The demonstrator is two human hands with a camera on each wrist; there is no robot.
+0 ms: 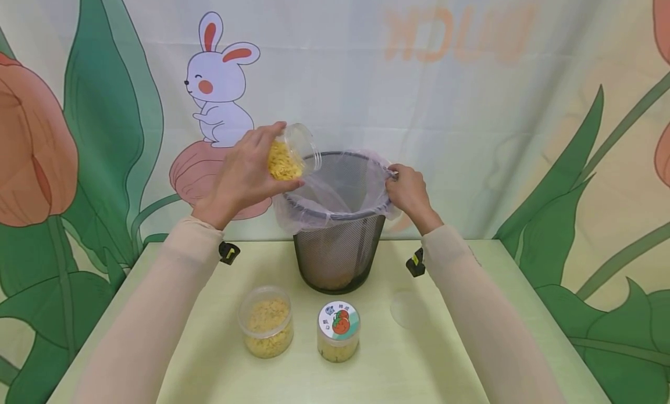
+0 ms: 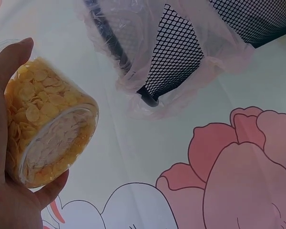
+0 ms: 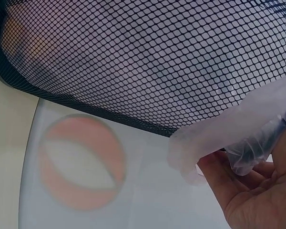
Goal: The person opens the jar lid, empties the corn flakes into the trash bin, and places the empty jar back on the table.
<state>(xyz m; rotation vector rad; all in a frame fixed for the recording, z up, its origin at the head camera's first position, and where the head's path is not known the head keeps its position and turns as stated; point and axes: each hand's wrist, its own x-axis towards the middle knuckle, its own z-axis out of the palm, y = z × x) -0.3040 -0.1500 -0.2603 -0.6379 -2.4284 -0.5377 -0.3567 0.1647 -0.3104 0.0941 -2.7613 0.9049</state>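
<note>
My left hand (image 1: 246, 174) grips a clear plastic jar (image 1: 300, 139), tilted with its mouth toward the bin. Yellow flakes (image 2: 43, 93) fill much of the jar in the left wrist view; none is seen falling. A black mesh trash bin (image 1: 340, 253), lined with a thin pinkish plastic bag (image 1: 298, 215), stands at the back of the table. At the bin's right side, my right hand (image 1: 409, 192) holds the rim and the folded-over bag, its fingers curled round them. The right wrist view shows that bag edge (image 3: 219, 129) gathered at the fingers.
Nearer on the pale table (image 1: 209, 363) stands an open clear tub (image 1: 268, 328) of yellow crumbs or flakes. Beside it is a smaller jar (image 1: 337, 334) with a tomato-printed lid. A clear disc (image 1: 405, 309) lies at right. Behind hangs a printed curtain (image 1: 324, 72).
</note>
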